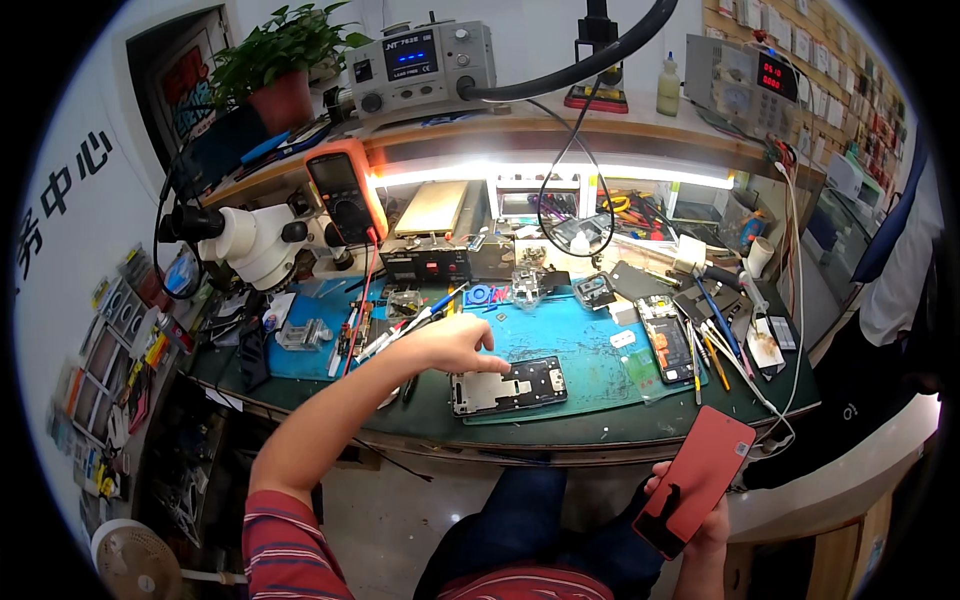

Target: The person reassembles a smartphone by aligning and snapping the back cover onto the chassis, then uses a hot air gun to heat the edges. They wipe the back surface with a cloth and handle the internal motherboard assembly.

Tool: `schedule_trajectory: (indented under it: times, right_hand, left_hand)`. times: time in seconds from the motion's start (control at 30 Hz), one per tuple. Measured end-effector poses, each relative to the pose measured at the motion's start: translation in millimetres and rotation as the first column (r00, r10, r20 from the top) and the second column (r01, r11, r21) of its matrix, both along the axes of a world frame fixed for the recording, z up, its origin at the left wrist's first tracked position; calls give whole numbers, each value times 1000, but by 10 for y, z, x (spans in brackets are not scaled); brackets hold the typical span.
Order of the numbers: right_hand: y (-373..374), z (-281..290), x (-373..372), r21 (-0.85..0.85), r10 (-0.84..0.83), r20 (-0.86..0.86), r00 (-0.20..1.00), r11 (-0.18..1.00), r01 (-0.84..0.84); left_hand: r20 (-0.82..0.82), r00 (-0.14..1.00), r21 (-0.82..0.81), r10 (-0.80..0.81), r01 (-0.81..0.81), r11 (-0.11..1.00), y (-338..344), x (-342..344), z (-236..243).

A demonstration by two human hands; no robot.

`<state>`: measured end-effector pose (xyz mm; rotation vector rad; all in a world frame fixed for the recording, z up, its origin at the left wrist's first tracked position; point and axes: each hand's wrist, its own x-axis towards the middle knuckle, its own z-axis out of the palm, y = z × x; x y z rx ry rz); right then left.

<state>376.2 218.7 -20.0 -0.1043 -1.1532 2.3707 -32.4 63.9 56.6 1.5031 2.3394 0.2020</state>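
Observation:
A dark phone frame (536, 383) with a pale metal plate lies on the blue-green work mat (560, 340) in front of me. My left hand (462, 345) reaches over its left part, a finger stretched down toward its upper edge; I cannot tell whether it touches. That hand holds nothing, and its other fingers are partly bent. Low on the right, in front of the bench edge, my right hand (708, 528) grips a phone screen panel (700, 465) with a reddish face and a small white label at one corner. Dark reflections show on its lower end.
Right of the frame lies another opened phone (668, 340), beside several tweezers and pens (715, 350). A microscope (245, 240) and an orange multimeter (345, 190) stand at the left. A hot-air station (420, 65) sits on the shelf. Another person (850, 370) stands at the right.

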Motion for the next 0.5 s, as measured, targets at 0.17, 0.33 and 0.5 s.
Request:
schedule_trajectory:
  times: [0.17,0.33,0.5]
  right_hand:
    - [15,-129,167,0,-51,42,998,999,51]
    - [65,-197,302,25,-95,75,993,995,93]
    - [72,-184,333,12,-96,77,992,995,95]
  left_hand:
    - [32,995,-210,-97,101,972,239,33,-157]
    - [98,994,-346,-46,77,935,380,-17,-189]
    - [88,996,-365,31,4,931,414,101,-30]
